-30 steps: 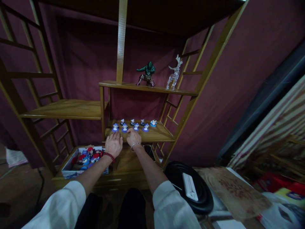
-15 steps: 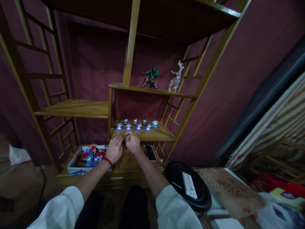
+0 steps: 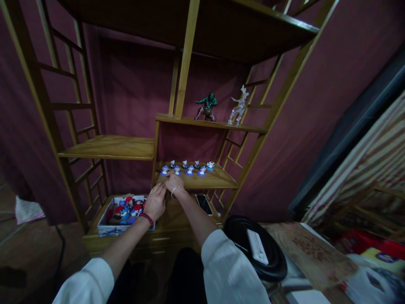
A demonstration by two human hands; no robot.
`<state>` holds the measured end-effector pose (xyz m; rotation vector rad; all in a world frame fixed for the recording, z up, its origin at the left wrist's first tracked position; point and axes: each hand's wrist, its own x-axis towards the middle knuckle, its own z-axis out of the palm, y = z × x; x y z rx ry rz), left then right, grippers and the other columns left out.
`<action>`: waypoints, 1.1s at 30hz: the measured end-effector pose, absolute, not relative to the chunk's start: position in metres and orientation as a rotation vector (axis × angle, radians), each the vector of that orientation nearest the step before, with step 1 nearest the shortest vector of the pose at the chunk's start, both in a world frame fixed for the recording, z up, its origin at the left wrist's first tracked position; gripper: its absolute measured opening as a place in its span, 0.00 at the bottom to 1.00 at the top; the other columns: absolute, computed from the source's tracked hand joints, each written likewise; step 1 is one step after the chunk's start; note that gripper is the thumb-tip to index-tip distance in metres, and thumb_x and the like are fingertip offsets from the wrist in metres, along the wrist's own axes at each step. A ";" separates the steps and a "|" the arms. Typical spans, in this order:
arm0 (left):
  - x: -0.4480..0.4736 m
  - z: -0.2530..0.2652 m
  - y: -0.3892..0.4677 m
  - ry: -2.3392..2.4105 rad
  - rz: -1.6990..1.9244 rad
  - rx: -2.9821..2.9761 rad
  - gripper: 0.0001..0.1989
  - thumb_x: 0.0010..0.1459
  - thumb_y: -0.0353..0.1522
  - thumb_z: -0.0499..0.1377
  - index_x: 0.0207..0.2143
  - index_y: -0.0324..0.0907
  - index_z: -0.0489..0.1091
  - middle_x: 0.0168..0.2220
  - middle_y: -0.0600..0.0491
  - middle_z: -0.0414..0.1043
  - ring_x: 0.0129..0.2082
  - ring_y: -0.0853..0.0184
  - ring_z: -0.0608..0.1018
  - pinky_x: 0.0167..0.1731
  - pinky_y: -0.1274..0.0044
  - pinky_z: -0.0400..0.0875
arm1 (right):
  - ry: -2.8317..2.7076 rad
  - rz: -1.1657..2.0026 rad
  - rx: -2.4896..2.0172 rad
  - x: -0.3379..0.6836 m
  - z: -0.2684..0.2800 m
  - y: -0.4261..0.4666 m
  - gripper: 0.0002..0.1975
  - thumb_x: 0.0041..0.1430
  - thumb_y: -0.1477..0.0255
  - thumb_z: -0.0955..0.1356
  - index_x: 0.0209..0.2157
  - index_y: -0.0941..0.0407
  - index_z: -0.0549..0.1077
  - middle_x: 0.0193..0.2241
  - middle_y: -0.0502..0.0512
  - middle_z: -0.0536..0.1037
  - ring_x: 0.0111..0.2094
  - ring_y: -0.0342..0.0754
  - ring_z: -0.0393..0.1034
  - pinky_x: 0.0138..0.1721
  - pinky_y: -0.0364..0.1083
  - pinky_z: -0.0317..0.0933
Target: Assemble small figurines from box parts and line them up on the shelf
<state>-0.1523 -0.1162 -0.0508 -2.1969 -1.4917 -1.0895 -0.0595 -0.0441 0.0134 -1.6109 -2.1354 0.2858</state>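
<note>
Small figurines stand in two rows on the low wooden shelf (image 3: 215,181). The front row has white-and-purple figurines on purple bases, such as the leftmost front figurine (image 3: 164,170) and the one beside it (image 3: 177,170). Dark-based figurines (image 3: 185,164) and a blue-based figurine (image 3: 210,166) make up the back row. My right hand (image 3: 174,182) is at the shelf's front left, fingers curled, fingertips close to the two leftmost front figurines. Whether they touch is unclear. My left hand (image 3: 155,202) rests open at the shelf's front edge, fingers stretched out, holding nothing.
A box of red and blue figurines (image 3: 109,230) sits at lower left, and a phone (image 3: 204,204) lies below the shelf on the right. Above stand a green-and-brown crouching figure (image 3: 207,105) and a clear deer figurine (image 3: 238,106). A black round stool (image 3: 278,264) is at lower right.
My view has shifted slightly, so the shelf appears farther right. My right hand has moved forward to the front-left figurines. My left hand stays near the shelf edge.
</note>
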 end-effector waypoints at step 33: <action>-0.148 -0.055 -0.118 -1.433 -1.076 -2.173 0.30 0.44 0.18 0.46 0.53 0.32 0.55 0.52 0.40 0.60 0.57 0.58 0.56 0.53 0.62 0.57 | -2.000 0.162 -1.277 -0.042 -0.017 -0.058 0.16 0.48 0.83 0.58 0.38 0.55 0.65 0.34 0.50 0.73 0.38 0.44 0.65 0.42 0.41 0.56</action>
